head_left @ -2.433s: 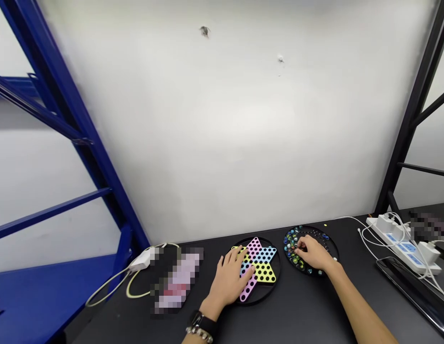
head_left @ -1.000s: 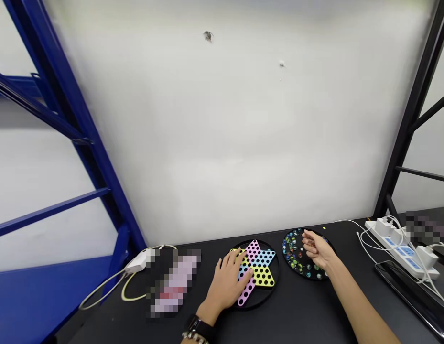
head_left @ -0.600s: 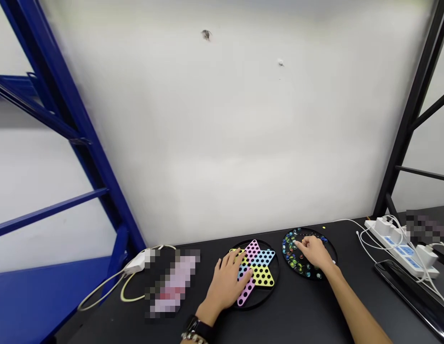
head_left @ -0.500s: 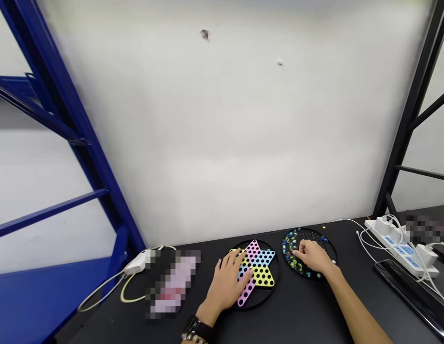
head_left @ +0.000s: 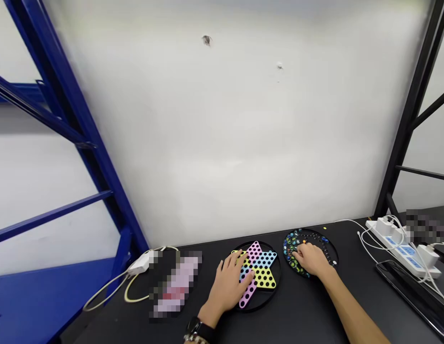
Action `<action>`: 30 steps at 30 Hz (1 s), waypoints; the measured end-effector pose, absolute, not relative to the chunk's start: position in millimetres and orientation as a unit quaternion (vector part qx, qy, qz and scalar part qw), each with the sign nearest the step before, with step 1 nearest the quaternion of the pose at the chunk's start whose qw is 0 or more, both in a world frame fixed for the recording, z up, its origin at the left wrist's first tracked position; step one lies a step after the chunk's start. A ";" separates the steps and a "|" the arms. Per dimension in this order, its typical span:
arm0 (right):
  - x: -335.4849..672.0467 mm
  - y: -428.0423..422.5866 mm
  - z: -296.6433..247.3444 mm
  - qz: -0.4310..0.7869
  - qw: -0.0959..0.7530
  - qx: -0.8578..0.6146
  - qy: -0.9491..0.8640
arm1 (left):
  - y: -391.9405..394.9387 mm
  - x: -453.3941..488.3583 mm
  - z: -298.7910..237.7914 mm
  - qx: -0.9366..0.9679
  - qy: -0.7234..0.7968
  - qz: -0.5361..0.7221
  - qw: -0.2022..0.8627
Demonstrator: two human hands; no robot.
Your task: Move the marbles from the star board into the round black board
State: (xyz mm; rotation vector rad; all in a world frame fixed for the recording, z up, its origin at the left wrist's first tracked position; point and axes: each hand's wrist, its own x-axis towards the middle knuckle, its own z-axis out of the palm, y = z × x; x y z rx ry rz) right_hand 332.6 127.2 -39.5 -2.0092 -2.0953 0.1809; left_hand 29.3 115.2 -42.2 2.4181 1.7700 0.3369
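My left hand point(head_left: 227, 283) lies flat with fingers spread on a star-shaped Chinese checkers board point(head_left: 265, 277). The board has pink, blue and yellow points with rows of dark holes, and a round black rim runs around it; the hand covers its left part. To the right is a round black tray point(head_left: 337, 251) with many glass marbles point(head_left: 289, 242), mostly along its left side. My right hand point(head_left: 312, 258) is down in this tray, its fingers curled and pressed together among the marbles. What its fingertips hold, if anything, is hidden. An orange marble point(head_left: 304, 241) shows just beyond the knuckles.
A white power strip point(head_left: 404, 251) with plugs and cables lies at the right, beside a glossy black object point(head_left: 411, 296). At the left, a white adapter point(head_left: 141, 262) with a cable rests near a blurred-out item point(head_left: 180, 282). A white wall stands behind the black table.
My right hand has shifted slightly and its fingers now point lower into the marbles, uncovering the orange one. My left hand stays on the board. The view has moved a little.
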 end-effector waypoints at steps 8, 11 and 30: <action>343.7 141.1 -51.8 0.253 0.403 -0.639 -0.604 | 112.8 30.5 -37.4 0.795 0.594 0.105 0.060; 348.0 147.1 -46.2 0.459 0.595 -0.513 -0.416 | 111.4 31.1 -34.3 0.795 0.594 0.104 0.067; 308.7 132.7 -46.3 0.096 0.140 -0.682 -0.712 | 116.1 27.8 -44.7 0.802 0.583 0.119 0.050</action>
